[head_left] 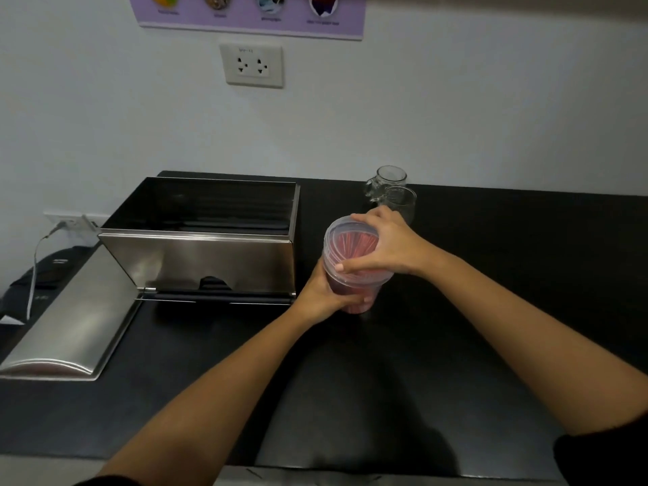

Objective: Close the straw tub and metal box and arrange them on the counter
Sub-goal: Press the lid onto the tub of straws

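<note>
A clear plastic tub (354, 285) full of red straws stands on the black counter (385, 380), tilted slightly. My left hand (324, 292) wraps its lower body from the left. My right hand (385, 245) lies over its translucent lid (345, 240), thumb at the near rim and fingers at the far rim. The metal box (210, 261) sits to the tub's left with its top open and dark inside. Its hinged lid (75, 324) lies flat on the counter, folded out toward the front left.
Two clear glass mugs (391, 191) stand close behind the tub. A white cable (35, 261) runs from a low wall socket over a dark bag at the far left. A wall outlet (251, 65) sits above the box.
</note>
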### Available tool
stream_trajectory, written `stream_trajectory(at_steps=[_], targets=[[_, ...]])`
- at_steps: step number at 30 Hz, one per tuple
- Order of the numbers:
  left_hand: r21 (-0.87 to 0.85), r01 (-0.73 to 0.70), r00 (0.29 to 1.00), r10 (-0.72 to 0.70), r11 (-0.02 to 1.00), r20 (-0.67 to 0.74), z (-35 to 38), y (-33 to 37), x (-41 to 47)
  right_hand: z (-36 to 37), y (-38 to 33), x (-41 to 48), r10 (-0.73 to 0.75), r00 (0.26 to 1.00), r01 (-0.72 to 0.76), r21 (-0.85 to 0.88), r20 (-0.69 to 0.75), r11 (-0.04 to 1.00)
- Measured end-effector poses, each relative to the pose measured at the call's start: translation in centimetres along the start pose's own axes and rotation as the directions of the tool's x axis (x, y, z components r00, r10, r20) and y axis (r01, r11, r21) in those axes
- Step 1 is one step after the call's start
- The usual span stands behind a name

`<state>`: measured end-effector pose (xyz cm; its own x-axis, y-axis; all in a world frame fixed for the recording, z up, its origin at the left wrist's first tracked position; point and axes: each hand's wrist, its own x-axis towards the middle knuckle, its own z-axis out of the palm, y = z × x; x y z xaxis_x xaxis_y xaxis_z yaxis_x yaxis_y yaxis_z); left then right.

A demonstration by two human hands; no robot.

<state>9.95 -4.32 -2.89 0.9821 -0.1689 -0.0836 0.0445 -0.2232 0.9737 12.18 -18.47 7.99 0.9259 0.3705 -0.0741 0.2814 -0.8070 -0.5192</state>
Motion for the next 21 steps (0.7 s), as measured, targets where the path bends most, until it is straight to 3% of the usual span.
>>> stream_trajectory(at_steps=[5,15,21], targets=[[-0.011,-0.012,1.000,0.012,1.000,-0.027,-0.2,-0.4,0.1,-0.2,0.1,0.3,0.009,1.000,-0.009,0.063,0.001,0.998],[-0.032,0.011,1.000,-0.011,0.999,-0.019,-0.1,-1.0,0.1,0.3,0.1,0.8,-0.047,0.997,0.055,-0.177,0.054,0.983],[0.001,0.034,0.999,-0.034,0.999,-0.012,-0.2,-1.5,0.1,0.6,0.3,0.8,-0.056,0.997,0.065,-0.170,0.057,0.983]])
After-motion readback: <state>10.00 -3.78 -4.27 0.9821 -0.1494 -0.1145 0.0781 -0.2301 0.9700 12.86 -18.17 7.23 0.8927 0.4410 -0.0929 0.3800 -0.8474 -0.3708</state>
